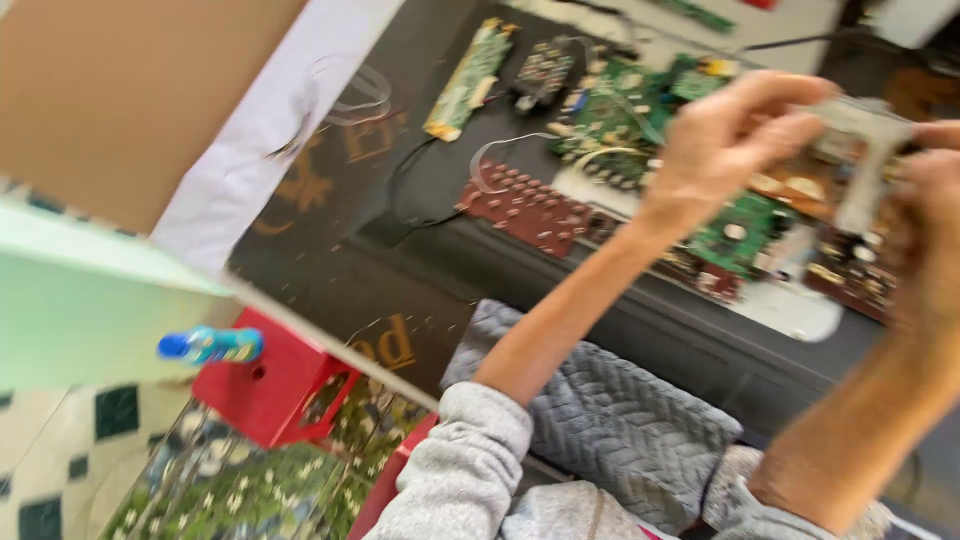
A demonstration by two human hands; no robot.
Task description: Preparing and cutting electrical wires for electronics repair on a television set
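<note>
Motion blur over most of the view, worst at the right, leaving small parts of the boards unreadable. Cardboard sheet [130,90] filling the upper left corner, cut off by the frame edges, a white sheet [270,120] tucked along its lower edge. Dark desk [360,290] with gold lettering underneath everything, its far end hidden by the clutter. Green circuit boards [625,115] crowded together beyond the left hand [715,150], a narrow green board strip [470,78] lying apart to their left, a dark red keypad sheet [525,205] near the desk's front edge. Another green board [745,235] partly covered by the left wrist. Red box [270,385] low at the left, a blue bottle [210,345] poking out just beside it. Grey quilted cloth [610,415] bunched below the forearms. Both arms raised over the desk, grey sleeves pushed back to the elbows. Left hand turned palm away, fingers curled, pinching the upper end of a grey metal bracket [865,150]. Right hand [925,235] cut off by the frame's right edge, thumb and fingers closed on the same bracket's other side. Bracket held in the air between both hands, above the boards, exact shape lost to blur.
</note>
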